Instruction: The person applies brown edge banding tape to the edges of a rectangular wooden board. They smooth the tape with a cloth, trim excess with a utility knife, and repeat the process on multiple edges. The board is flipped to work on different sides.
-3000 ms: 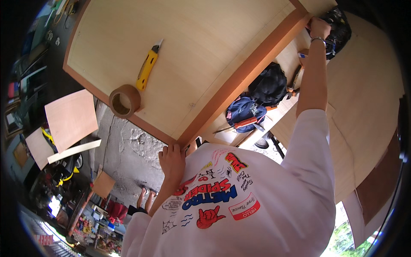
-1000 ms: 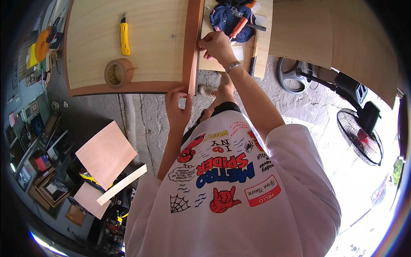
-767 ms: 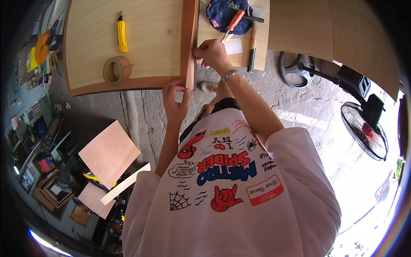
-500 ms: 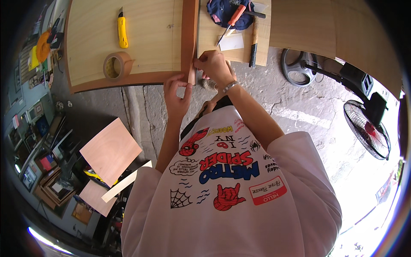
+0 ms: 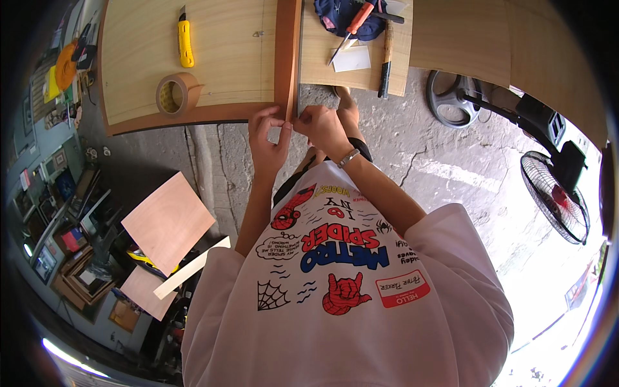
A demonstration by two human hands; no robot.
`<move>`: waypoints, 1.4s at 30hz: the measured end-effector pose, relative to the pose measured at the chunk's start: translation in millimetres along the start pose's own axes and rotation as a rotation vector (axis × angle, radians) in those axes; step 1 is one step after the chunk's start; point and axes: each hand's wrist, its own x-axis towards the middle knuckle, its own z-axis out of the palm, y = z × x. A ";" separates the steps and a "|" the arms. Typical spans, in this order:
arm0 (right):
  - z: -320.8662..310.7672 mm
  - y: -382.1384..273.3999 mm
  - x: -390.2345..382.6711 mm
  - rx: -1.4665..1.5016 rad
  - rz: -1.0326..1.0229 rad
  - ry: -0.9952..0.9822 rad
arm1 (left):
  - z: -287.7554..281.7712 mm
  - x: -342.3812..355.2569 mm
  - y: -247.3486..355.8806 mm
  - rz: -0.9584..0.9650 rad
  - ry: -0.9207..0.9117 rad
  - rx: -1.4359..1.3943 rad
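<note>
A wooden panel with brown tape along its borders lies at the upper left. At its near right corner, a strip of brown tape runs down the right edge. My left hand is curled at that corner, its thumb and fingertips pinching the end of the strip. Close beside it, my right hand has fingers bent together on the strip from the right; its fingertips are partly hidden. A roll of brown tape stands on the panel, below a yellow utility knife.
Right of the panel, a board carries an orange-handled screwdriver, a hammer, a dark cloth and a white card. A fan stands at the right. Plywood pieces lie at the lower left.
My right hand has slid down along the panel's edge toward me, nearer to my left hand. My left hand has barely moved. The view has shifted slightly.
</note>
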 end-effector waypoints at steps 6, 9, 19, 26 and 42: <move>-26.3 -1.7 3.1 -0.204 -0.246 0.104 | 0.8 -2.1 1.5 -0.013 0.061 0.068; -39.3 -20.3 43.6 0.002 -0.151 0.130 | -0.1 -6.0 4.7 -0.050 0.073 0.056; -35.4 -33.2 63.1 0.022 -0.055 0.053 | 2.4 -8.6 7.4 -0.073 0.109 0.079; 5.6 10.1 -23.3 -0.459 -0.228 -0.111 | 4.6 -10.6 2.9 -0.114 0.144 0.046; -99.4 -87.0 139.6 0.035 0.016 -0.045 | 3.2 -12.2 10.5 -0.228 0.114 0.134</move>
